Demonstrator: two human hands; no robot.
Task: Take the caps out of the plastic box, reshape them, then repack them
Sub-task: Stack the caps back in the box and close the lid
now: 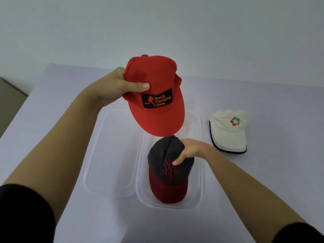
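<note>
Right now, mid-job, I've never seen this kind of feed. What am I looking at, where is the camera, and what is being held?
There is no machine here: these are a person's two bare hands. The single picture comes from a camera worn on the person's head, looking forward and down, so both arms reach in from the bottom edge.

The left hand holds a red cap in the air, thumb on top of the crown. The right hand grips the crown of a dark cap with a red brim, which sits inside a clear plastic box.

Beside the box, on its left, lies a second clear piece; I cannot tell whether it is a lid or a tray. A white cap rests on the table to the right, touched by neither hand.
</note>
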